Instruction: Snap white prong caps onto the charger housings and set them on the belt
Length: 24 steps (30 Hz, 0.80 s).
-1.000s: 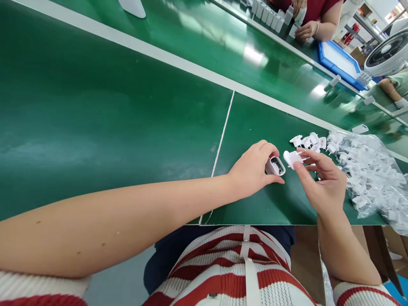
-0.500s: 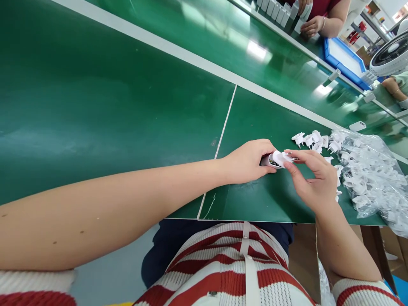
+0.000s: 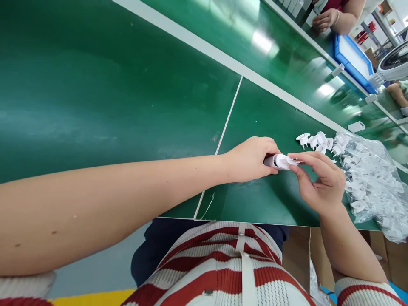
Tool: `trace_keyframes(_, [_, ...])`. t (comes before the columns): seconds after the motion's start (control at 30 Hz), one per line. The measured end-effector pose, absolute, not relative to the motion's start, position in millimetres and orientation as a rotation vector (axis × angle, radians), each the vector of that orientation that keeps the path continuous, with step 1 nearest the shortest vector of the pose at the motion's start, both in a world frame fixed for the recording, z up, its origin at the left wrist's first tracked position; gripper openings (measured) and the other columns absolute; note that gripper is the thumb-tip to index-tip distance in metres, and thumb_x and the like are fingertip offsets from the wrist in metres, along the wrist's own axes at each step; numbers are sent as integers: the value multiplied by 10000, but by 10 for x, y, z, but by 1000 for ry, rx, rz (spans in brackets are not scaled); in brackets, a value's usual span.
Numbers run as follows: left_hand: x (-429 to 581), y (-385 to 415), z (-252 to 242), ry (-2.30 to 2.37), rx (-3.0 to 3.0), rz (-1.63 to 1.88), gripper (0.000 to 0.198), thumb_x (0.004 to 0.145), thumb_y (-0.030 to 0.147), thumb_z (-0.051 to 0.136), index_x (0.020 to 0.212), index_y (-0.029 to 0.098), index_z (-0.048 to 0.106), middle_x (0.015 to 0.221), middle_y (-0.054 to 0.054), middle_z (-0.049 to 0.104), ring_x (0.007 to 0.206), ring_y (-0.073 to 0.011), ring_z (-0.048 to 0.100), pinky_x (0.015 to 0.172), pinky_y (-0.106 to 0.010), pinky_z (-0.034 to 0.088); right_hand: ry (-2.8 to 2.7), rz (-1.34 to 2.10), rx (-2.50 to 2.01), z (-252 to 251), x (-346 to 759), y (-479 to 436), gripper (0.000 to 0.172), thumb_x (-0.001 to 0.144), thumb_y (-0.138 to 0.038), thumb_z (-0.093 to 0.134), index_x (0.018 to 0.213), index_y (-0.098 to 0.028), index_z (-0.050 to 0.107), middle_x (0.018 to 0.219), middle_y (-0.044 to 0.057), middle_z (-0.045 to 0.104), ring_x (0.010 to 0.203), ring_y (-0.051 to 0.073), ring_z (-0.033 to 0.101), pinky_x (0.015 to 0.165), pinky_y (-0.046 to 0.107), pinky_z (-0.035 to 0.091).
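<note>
My left hand [image 3: 250, 159] is closed around a white charger housing [image 3: 270, 161], its end pointing right. In my right hand [image 3: 323, 182], thumb and fingertips pinch a white plug cap [image 3: 284, 162] with metal pins. The cap sits against the housing's end, nearly in line with it; I cannot tell if it is fully seated. Just beyond my right hand lie several loose white plug caps [image 3: 320, 140] on the green table [image 3: 153, 106]. A clear plastic bag [image 3: 371, 178] full of similar caps lies to the right.
Behind the bag lies another white housing [image 3: 356, 126]. A raised pale strip [image 3: 204, 53] crosses the table. Across from me are a person's hand [image 3: 325, 20], a blue-rimmed tray [image 3: 353, 59] and a white fan [image 3: 393, 61]. Cardboard [image 3: 298, 250] stands below the table edge.
The plug cap has gone from tilted over the housing's open end to nearly in line against it, covering the inside. The view has shifted slightly.
</note>
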<state>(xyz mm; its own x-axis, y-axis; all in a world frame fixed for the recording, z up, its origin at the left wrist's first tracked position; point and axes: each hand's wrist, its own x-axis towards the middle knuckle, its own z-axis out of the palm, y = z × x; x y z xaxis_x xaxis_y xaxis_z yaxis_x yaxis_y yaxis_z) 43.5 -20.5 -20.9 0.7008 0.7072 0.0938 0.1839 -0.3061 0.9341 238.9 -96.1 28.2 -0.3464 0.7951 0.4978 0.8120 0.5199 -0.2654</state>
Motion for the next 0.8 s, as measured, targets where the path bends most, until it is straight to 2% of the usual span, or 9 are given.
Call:
trace_keyframes(0.13, [428, -205, -205, 703, 1848, 610, 89, 800, 178, 783, 875, 158, 740, 956, -26, 672, 817, -167, 631, 733, -301, 472, -2154, -8, -1293, 306, 2383, -946, 264, 919, -101, 692, 1102, -286, 737, 971, 20, 786, 797, 188, 734, 673, 318, 594])
trace_keyframes(0.47, [430, -214, -243, 687, 1887, 668, 136, 805, 167, 764, 941, 178, 769, 983, -29, 705, 893, -189, 672, 796, -309, 508, -2345, -219, -1233, 291, 2387, -929, 287, 919, -68, 671, 1127, -261, 711, 951, 30, 786, 771, 193, 716, 665, 320, 547])
trace_keyframes(0.63, [440, -212, -255, 678, 1874, 685, 160, 802, 153, 769, 961, 171, 774, 1008, -37, 708, 908, -189, 677, 817, -314, 516, -2392, -205, -1226, 312, 2381, -929, 282, 939, -57, 624, 1124, -255, 701, 985, 32, 790, 813, 192, 723, 696, 318, 548])
trace_keyframes(0.8, [443, -220, -256, 670, 1876, 694, 91, 828, 151, 755, 917, 168, 763, 970, -36, 693, 875, -180, 664, 779, -304, 498, -2383, -119, -1344, 353, 2324, -926, 137, 946, -189, 704, 1068, -248, 726, 956, 29, 781, 799, 185, 728, 664, 305, 542])
